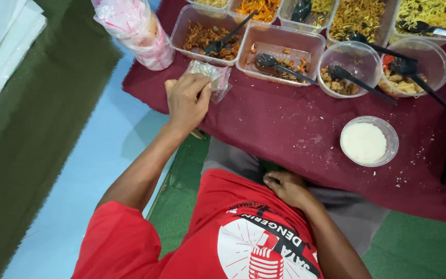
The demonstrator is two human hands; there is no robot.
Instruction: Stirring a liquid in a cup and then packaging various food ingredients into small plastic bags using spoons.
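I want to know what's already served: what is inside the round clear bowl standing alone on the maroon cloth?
The round clear bowl holds white rice, nothing else visible. What lies beneath the rice is covered.

Two hands, left [187,101] and right [286,187], three round clear bowls [370,140], six rectangular clear food tubs [281,51], six black spoons [285,67], one small clear packet [217,76], one wrapped cup stack [135,31], one maroon cloth [285,129]
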